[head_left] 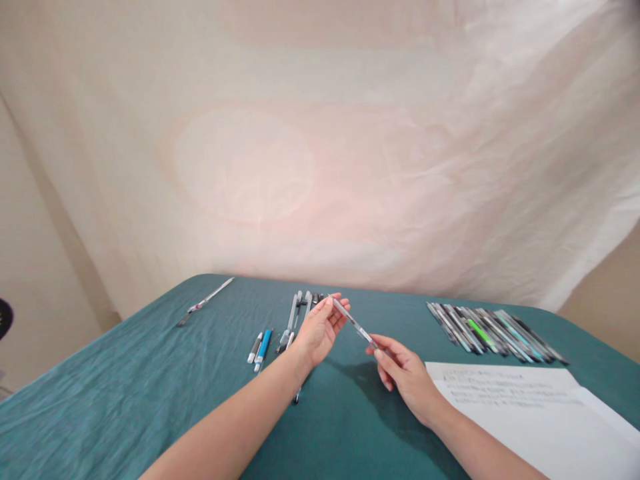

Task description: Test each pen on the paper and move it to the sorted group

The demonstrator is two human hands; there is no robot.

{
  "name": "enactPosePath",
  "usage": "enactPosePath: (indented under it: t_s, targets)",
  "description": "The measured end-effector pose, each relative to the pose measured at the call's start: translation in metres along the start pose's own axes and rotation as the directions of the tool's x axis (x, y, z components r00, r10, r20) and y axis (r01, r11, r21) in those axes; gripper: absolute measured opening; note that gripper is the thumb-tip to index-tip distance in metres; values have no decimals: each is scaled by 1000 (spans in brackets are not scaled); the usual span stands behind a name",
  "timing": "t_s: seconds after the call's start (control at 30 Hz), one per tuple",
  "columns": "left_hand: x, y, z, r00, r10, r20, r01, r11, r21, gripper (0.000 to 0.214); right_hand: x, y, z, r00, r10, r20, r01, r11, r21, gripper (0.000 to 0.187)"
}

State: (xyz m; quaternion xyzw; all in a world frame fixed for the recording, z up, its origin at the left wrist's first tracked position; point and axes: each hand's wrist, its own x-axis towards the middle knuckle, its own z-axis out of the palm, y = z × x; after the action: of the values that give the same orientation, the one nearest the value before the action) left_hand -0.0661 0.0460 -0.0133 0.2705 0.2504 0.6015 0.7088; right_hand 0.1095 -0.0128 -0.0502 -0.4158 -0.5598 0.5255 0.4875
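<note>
Aslant, slim translucent pen (356,325) between left hand (320,329), right hand (404,372); creased cloth (150,377).

The surface (150,407) is showing deep teal, while the backdrop (400,167) is glowing pale beige-pink with a faint oval. The held pen (353,321) is looking silvery grey with darker parts. Another pen (263,349) is displaying bright blue and white. The row (500,331) is mixing black, grey, pale blue and one vivid green. The paper (555,440) is carrying grey lines on white.
</note>
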Motion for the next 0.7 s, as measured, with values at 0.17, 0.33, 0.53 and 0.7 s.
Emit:
enactPosePath:
  t_s: [0.17, 0.33, 0.53, 0.7]
  targets:
    - [0, -1, 0, 1000, 7, -10, -7, 1000, 11, 17, 2, 3, 0, 998, 9, -66, -4, 997, 77, 41]
    - [-4, -2, 2, 1000, 9, 10, -9, 1000, 24, 15, 3, -7, -4, 991, 37, -132, -5, 972, 234, 40]
    - [-22, -22, 14, 992, -128, 6, 126, 982, 141, 18, 5, -27, -10, 981, 43, -190, 43, 903, 428, 36]
    - [-37, -38, 19, 973, -189, 129, 129, 919, 372, 24, 2, -32, -2, 992, 21, -125, 15, 960, 278, 37]
